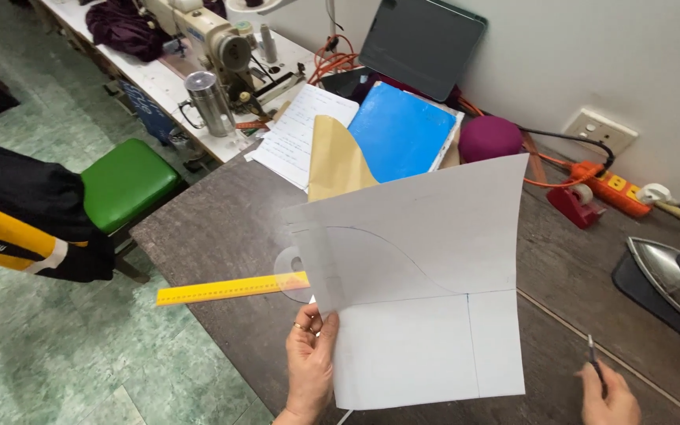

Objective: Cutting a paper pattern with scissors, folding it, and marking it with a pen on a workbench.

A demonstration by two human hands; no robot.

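Over a dark wooden tabletop (222, 228), one large white paper sheet (426, 291) is held up by two hands.

The left hand (310, 364) pinches the sheet's lower-left edge in a closed grip, a ring on one finger; the sheet bears pencilled lines and one drawn curve. The right hand (609, 397), off past the sheet's right corner, is clenched around one thin dark pen (594, 360). Just left of the left grip lies one yellow ruler (230, 288) — touching one clear curve template (290, 271). Beyond the sheet: one tan paper piece (336, 161), one blue folder (403, 130), one written notebook page (301, 130), one red tape dispenser (574, 203), one orange power strip (614, 187) and one iron (674, 279).
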